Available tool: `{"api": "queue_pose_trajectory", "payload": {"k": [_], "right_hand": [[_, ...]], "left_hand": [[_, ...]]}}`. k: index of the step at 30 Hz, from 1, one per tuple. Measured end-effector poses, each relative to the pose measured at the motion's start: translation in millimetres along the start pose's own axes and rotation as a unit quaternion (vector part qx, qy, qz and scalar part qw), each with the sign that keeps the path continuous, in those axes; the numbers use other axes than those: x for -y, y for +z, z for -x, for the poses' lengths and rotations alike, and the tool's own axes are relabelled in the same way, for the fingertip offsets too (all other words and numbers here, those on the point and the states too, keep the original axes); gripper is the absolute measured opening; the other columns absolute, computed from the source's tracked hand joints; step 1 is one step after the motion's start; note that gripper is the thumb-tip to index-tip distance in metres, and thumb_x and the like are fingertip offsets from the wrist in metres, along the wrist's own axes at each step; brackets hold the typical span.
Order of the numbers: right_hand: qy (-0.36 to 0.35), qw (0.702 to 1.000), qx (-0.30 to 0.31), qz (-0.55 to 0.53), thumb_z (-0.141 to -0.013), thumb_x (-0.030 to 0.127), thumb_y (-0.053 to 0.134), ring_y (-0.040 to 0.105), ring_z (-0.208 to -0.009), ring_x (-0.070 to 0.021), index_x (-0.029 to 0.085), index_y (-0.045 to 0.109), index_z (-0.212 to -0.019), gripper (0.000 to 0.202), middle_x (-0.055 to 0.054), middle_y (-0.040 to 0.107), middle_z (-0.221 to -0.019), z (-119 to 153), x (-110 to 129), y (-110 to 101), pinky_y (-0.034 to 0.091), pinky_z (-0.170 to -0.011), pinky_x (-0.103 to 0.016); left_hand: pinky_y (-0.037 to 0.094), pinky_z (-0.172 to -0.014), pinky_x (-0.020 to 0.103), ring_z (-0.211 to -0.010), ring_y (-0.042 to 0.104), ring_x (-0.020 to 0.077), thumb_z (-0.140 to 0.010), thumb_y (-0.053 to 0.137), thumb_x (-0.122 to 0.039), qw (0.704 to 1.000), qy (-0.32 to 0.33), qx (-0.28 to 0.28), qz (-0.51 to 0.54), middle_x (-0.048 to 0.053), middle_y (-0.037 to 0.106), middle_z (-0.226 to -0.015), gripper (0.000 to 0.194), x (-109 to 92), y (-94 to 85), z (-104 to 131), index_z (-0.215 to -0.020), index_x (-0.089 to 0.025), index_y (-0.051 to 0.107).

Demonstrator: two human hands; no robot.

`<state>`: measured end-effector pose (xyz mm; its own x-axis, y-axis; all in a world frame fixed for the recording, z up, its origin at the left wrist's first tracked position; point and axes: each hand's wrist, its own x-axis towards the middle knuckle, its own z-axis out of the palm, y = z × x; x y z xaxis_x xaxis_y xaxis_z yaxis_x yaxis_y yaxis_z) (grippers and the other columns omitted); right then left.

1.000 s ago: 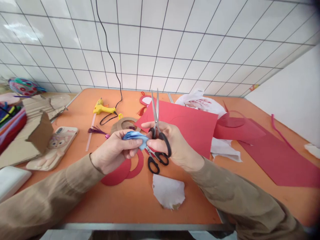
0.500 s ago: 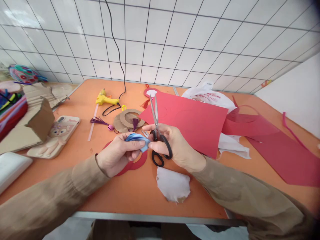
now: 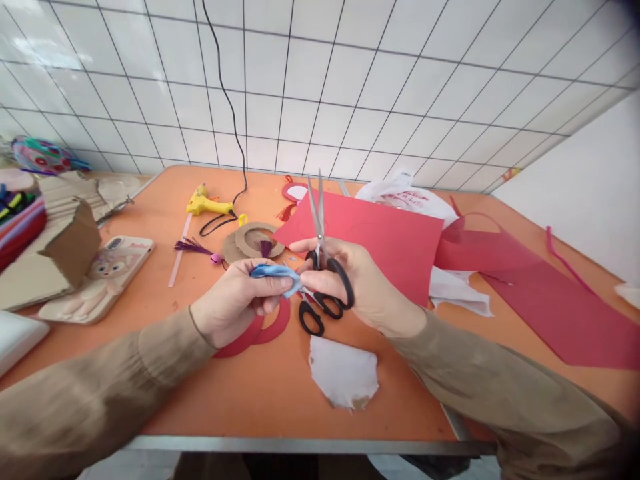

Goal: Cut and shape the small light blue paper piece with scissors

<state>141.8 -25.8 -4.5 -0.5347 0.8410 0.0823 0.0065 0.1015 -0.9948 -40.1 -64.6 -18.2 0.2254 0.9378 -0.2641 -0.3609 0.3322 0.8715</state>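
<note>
My left hand [image 3: 234, 293] is closed on a folded light-blue piece [image 3: 275, 271], cloth or paper, I cannot tell which. Its thumb presses on top. Black-handled scissors [image 3: 319, 217] are in my right hand [image 3: 360, 283], blades slightly apart and pointing away from me. The right thumb and a fingertip meet the right end of the blue piece. Below the hands, a second pair of black-handled scissors [image 3: 311, 319] lies on the table, partly covered by my right hand. Red paper rings [image 3: 275, 328] lie under my left hand, partly hidden.
A large red sheet [image 3: 380, 233] lies beyond my right hand. Nearer me is a torn white piece [image 3: 344, 373]. Cardboard rings [image 3: 240, 243], a yellow glue gun [image 3: 207, 201] with a cord and a phone [image 3: 103, 277] are to the left. A white plastic bag [image 3: 400, 193] sits behind.
The view has shifted a little. The scissors in my right hand have turned more upright, and more of the pair on the table shows. Both hands keep hold of the blue piece.
</note>
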Motion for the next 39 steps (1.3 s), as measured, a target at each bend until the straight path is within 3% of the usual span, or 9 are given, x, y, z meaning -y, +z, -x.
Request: {"api": "queue_pose_trajectory", "payload": {"k": [3,8,14,16,18,19,24,29,39], "right_hand": [[-0.016,0.999,-0.008,0.046,-0.075,0.030,0.075,0.059,-0.065,-0.0135,0.018,0.065,-0.103,0.031,0.001,0.062,-0.072,3.5,10.0,-11.7,0.050,-0.063,-0.028],[0.023,0.983,0.117,0.141,-0.071,0.040,0.081,0.060,-0.059,-0.0152,0.014,0.068,-0.106,0.045,-0.003,0.067,-0.069,10.2,15.7,-26.1,0.048,-0.055,-0.028],[-0.006,0.966,0.190,0.177,-0.076,0.040,0.076,0.063,-0.069,-0.0178,0.015,0.067,-0.110,0.043,-0.005,0.067,-0.078,10.7,16.1,-31.5,0.052,-0.062,-0.029],[-0.026,0.982,0.121,0.143,-0.080,0.037,0.070,0.062,-0.068,-0.0169,0.018,0.065,-0.112,0.037,-0.004,0.067,-0.079,10.3,12.3,-24.9,0.052,-0.061,-0.030],[-0.039,0.994,0.016,0.104,-0.075,0.026,0.072,0.065,-0.077,-0.0185,0.021,0.063,-0.111,0.037,-0.005,0.068,-0.088,10.6,7.6,-14.2,0.054,-0.069,-0.033],[-0.032,0.996,0.002,0.087,-0.073,0.023,0.072,0.066,-0.082,-0.0202,0.022,0.063,-0.109,0.038,-0.006,0.069,-0.092,11.0,5.6,-8.4,0.055,-0.073,-0.035],[-0.031,0.998,-0.027,0.042,-0.070,0.016,0.071,0.066,-0.078,-0.0200,0.024,0.062,-0.105,0.037,-0.004,0.070,-0.088,15.2,-0.2,8.7,0.056,-0.070,-0.037],[-0.037,0.998,-0.011,0.047,-0.072,0.016,0.068,0.060,-0.058,-0.0134,0.021,0.062,-0.102,0.031,0.001,0.065,-0.072,16.2,-4.3,9.2,0.050,-0.053,-0.028],[-0.057,0.995,-0.047,0.064,-0.072,0.012,0.065,0.051,-0.051,-0.0081,0.020,0.064,-0.092,0.022,0.006,0.056,-0.064,13.3,-3.0,5.3,0.046,-0.053,-0.025]], "left_hand": [[0.023,-0.038,0.015,-0.038,0.039,0.0018,-0.057,0.085,-0.021,1.000,0.007,-0.011,-0.014,-0.003,0.052,-0.045,0.019,-2.2,-0.4,-1.3,-0.057,-0.012,0.068],[0.022,-0.038,0.015,-0.038,0.036,0.0014,-0.061,0.082,-0.020,1.000,0.006,-0.006,-0.016,-0.003,0.052,-0.045,0.014,1.2,-7.0,0.5,-0.059,-0.011,0.071],[0.019,-0.038,0.016,-0.037,0.035,0.0004,-0.061,0.081,-0.017,0.999,0.013,0.026,0.026,-0.003,0.053,-0.047,0.014,2.6,-9.0,1.5,-0.056,-0.011,0.069],[0.019,-0.038,0.015,-0.037,0.035,0.0005,-0.061,0.081,-0.017,0.999,0.018,0.035,0.031,-0.004,0.051,-0.045,0.015,2.3,-9.3,1.7,-0.056,-0.012,0.068],[0.019,-0.038,0.015,-0.036,0.035,0.0007,-0.061,0.081,-0.017,0.998,0.019,0.043,0.032,-0.005,0.049,-0.042,0.017,2.8,-9.5,2.1,-0.055,-0.012,0.066],[0.019,-0.038,0.015,-0.036,0.035,0.0008,-0.061,0.082,-0.017,0.998,0.018,0.046,0.032,-0.005,0.049,-0.041,0.018,3.3,-9.4,2.3,-0.055,-0.012,0.065],[0.020,-0.037,0.015,-0.035,0.036,0.0012,-0.061,0.081,-0.018,0.999,0.008,0.050,0.005,-0.005,0.048,-0.039,0.018,8.3,-8.8,2.1,-0.057,-0.012,0.065],[0.022,-0.038,0.015,-0.035,0.036,0.0018,-0.062,0.081,-0.020,0.998,0.001,0.055,-0.007,-0.005,0.048,-0.039,0.019,11.1,-7.6,2.4,-0.057,-0.012,0.063],[0.022,-0.038,0.016,-0.035,0.035,0.0024,-0.058,0.085,-0.021,0.998,-0.002,0.057,0.009,-0.005,0.048,-0.038,0.022,11.3,-6.7,2.1,-0.058,-0.013,0.064]]}}
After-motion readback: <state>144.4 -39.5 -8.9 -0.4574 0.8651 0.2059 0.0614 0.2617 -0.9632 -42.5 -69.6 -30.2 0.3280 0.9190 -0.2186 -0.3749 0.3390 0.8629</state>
